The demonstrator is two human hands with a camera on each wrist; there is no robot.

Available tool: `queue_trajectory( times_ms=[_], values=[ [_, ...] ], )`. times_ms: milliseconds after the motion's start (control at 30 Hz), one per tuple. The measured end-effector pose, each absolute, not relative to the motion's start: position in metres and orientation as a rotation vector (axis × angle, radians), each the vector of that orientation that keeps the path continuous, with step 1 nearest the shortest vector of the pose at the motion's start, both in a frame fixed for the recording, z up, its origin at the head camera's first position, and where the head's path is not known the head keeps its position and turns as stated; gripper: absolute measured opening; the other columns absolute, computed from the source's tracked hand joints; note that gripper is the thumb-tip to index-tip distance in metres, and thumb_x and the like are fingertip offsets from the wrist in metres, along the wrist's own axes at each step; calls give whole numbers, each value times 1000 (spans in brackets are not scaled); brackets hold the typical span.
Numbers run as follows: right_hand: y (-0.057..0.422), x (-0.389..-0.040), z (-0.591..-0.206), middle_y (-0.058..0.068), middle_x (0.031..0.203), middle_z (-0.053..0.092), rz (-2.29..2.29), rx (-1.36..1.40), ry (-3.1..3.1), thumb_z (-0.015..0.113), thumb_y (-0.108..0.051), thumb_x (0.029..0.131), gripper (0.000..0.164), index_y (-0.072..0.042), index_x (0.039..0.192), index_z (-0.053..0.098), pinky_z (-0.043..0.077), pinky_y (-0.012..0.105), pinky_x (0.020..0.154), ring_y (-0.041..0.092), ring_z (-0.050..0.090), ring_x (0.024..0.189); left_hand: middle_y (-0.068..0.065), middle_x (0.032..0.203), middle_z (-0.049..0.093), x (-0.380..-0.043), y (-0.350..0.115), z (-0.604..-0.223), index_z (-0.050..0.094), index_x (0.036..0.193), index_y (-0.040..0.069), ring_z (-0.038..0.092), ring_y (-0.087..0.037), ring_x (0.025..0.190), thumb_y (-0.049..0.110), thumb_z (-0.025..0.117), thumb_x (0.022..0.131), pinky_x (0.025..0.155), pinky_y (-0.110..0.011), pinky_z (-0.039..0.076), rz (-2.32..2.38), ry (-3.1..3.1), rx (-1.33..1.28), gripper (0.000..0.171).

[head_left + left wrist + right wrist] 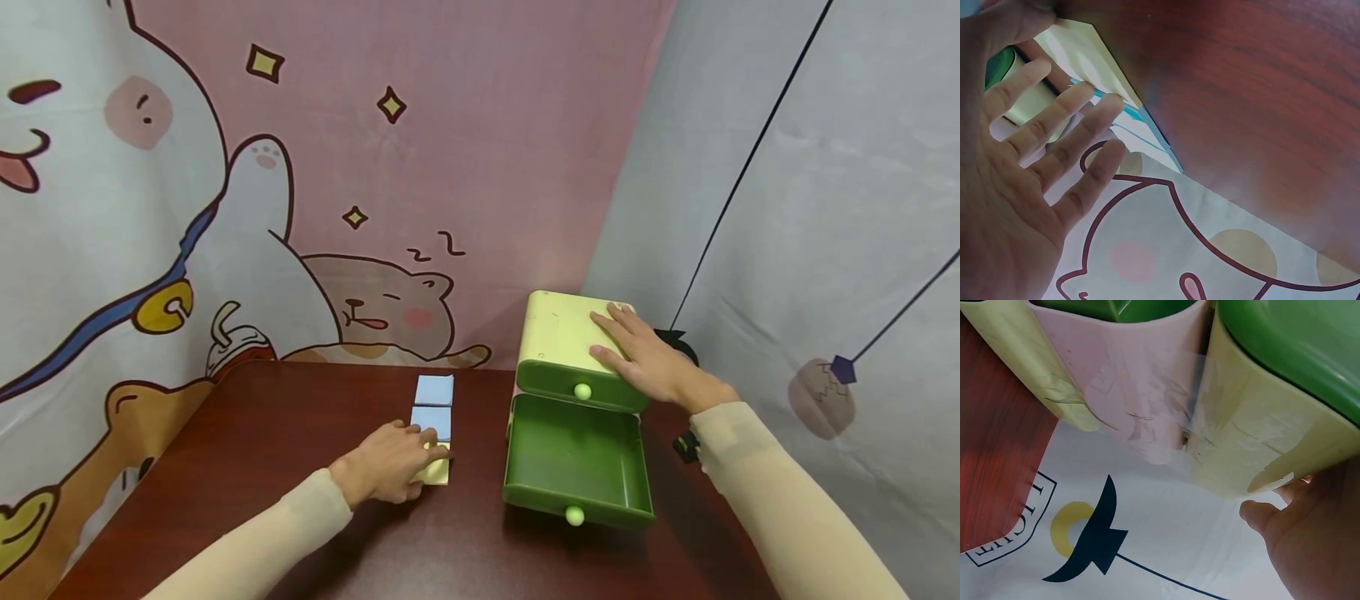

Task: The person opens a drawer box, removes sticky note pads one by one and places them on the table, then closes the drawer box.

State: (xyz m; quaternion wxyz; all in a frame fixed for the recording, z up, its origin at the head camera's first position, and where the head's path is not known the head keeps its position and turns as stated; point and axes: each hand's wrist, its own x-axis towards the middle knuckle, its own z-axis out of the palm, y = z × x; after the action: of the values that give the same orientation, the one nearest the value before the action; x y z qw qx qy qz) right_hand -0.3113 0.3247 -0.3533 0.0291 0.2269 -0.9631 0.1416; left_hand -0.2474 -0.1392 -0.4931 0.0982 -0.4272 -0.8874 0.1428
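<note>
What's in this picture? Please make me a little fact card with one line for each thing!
Left hand: over the yellow pad
Beyond that: two blue pads, lined up
Right hand: resting on top of the drawer unit
Open drawer: green, with a round knob
Table: dark reddish brown
Backdrop: cartoon animals

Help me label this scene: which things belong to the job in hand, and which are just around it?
Part of the job, it seems:
left hand, at the yellow pad
blue pads, in line with it
right hand, on top of the cabinet
open drawer

Just around it:
table, underneath
printed cloth, behind
</note>
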Motion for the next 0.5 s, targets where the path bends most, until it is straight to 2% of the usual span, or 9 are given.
queue_trajectory(
  times_ms=[267,500],
  values=[
    [325,-312,-355,23,197,8,445,697,-2968,43,-58,123,77,-19,187,27,12,83,141,55,2,182,7,124,77,-245,-136,-495,76,142,31,78,-16,101,58,88,95,86,-37,64,355,-2527,-1255,56],
    [326,-313,-356,22,197,8,444,693,-2969,43,-59,123,77,-20,187,27,13,83,141,54,2,183,10,115,78,-240,-120,-486,80,130,29,78,-14,97,52,87,99,79,-34,66,177,-2302,-1256,39]
  ],
)
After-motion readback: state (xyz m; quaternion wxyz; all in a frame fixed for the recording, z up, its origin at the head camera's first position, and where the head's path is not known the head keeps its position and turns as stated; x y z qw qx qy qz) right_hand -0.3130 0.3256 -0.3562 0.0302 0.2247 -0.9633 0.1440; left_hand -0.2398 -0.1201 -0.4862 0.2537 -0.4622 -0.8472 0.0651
